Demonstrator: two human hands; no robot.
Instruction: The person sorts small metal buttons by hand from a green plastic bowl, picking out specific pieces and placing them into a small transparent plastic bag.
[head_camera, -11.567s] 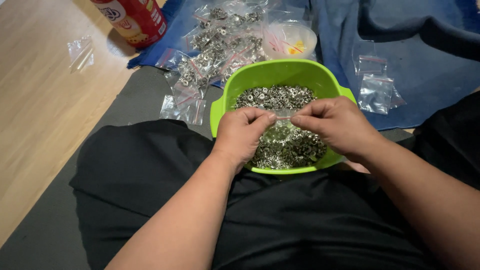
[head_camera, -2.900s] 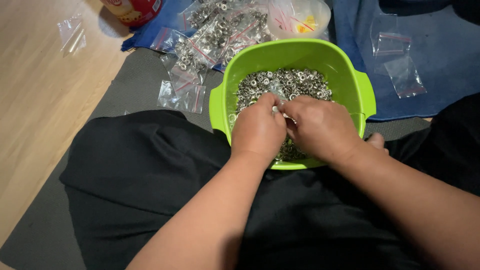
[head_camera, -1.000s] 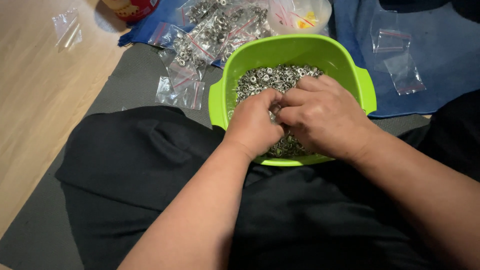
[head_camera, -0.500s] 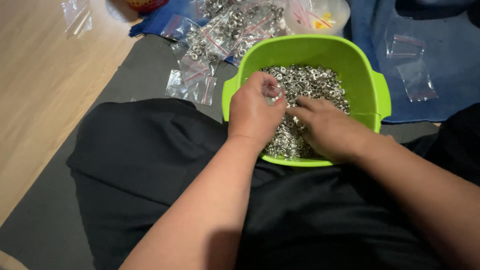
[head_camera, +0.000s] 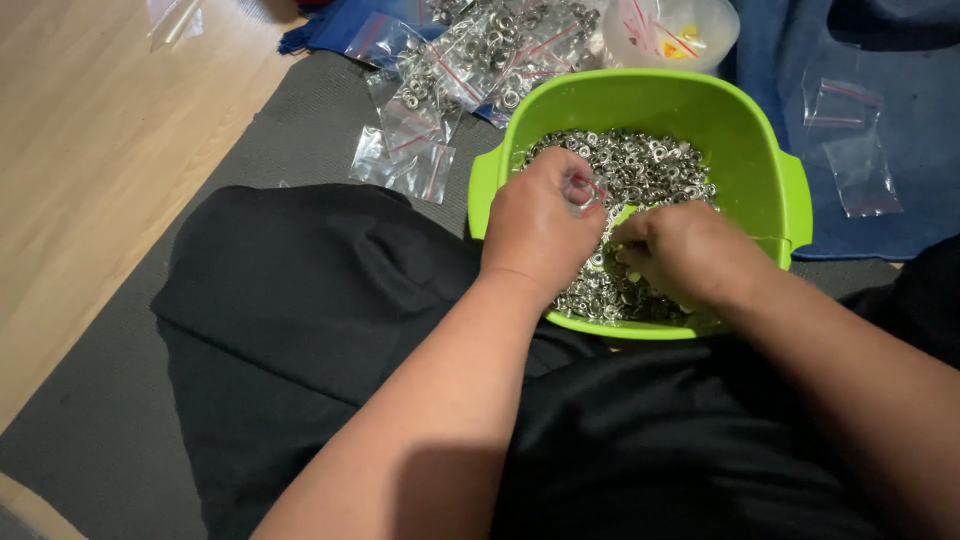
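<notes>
left hand over green bowl of small metal rings, grip pinched on clear zip bag. right hand at 3 o'clock, grip state unclear. filled bags at 11 o'clock, red-striped.

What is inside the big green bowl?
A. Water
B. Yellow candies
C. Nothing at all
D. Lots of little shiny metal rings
D: the green bowl is heaped with small silvery metal rings, and both the left hand and the right hand are down among them.
</notes>
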